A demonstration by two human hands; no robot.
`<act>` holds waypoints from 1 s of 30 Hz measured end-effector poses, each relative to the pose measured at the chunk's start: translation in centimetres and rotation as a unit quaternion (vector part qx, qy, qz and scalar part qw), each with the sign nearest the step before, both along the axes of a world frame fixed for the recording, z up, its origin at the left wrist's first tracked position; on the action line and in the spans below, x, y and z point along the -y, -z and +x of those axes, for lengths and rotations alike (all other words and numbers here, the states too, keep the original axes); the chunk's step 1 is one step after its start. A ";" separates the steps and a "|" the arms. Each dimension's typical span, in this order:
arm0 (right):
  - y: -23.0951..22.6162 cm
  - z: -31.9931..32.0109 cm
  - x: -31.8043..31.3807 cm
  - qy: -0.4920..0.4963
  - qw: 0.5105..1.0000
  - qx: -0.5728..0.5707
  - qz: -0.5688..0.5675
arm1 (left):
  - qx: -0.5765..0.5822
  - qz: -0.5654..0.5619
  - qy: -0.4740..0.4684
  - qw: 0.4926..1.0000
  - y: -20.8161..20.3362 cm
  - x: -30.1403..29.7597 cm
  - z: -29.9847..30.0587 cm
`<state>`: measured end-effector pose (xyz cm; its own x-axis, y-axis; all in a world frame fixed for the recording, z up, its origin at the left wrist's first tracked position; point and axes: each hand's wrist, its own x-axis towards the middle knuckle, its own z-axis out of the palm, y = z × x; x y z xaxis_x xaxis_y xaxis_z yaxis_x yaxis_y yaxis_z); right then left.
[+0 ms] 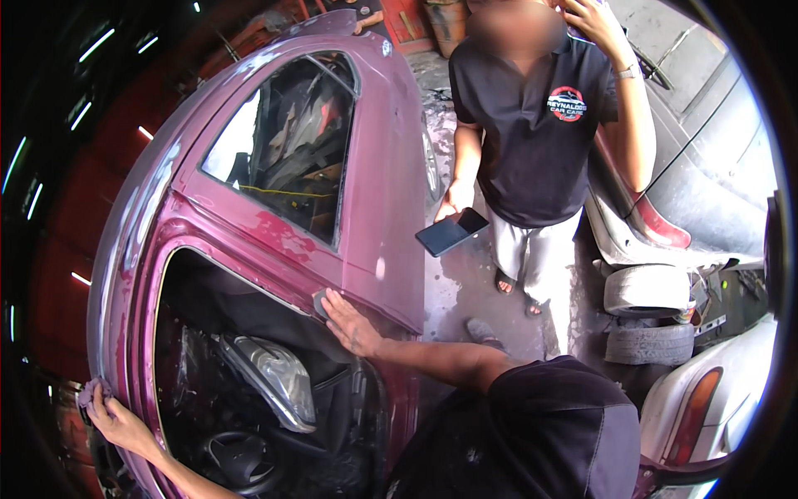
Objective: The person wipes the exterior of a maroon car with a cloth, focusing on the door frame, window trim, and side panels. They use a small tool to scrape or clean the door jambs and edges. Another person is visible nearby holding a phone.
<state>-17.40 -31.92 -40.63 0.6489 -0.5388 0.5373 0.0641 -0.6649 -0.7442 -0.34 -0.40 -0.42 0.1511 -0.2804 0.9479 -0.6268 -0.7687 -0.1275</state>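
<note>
A maroon car body (386, 191) with patchy, sanded-looking paint fills the left and middle. My left hand (120, 422) is at the roof edge, its fingers curled round a crumpled purple cloth (93, 392). My right arm stretches leftward from a dark sleeve. Below the rear window (283, 158), beside the front window opening (224, 274), my right hand (353, 324) presses a small grey pad (320, 303) on the body, with its fingers along it. Through the opening show a loose headlamp (274, 382) and a steering wheel (238, 460); the interior is dark.
A person in a dark shirt (532, 166) stands beyond the car, holding a black phone (451, 231) low. Two stacked tyres (647, 289) stand at the right, between a grey vehicle (715, 175) and a white car (744, 391). Another person (366, 12) is partly visible at the top.
</note>
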 end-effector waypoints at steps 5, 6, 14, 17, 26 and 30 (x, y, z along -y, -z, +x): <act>0.1 0.0 0.4 -0.002 1.000 0.024 -0.002 | 0.003 -0.006 0.018 1.000 -0.1 0.1 -0.1; 0.2 -0.1 0.4 -0.006 1.000 0.013 0.003 | -0.003 -0.008 0.013 1.000 -0.1 0.1 -0.1; 0.2 0.1 0.2 -0.011 0.999 0.036 0.016 | -0.015 -0.001 0.007 1.000 -0.1 0.0 -0.1; 0.1 -0.2 0.4 -0.021 0.999 0.032 0.033 | -0.019 -0.005 -0.005 1.000 -0.1 -0.2 0.2; 3.8 -7.4 -2.7 -0.148 0.982 -0.049 0.109 | -0.006 -0.004 0.021 1.000 0.0 -0.5 0.4; 6.2 -8.9 -4.3 -0.246 0.934 -0.225 0.130 | -0.026 -0.031 0.009 0.999 0.0 -0.6 0.5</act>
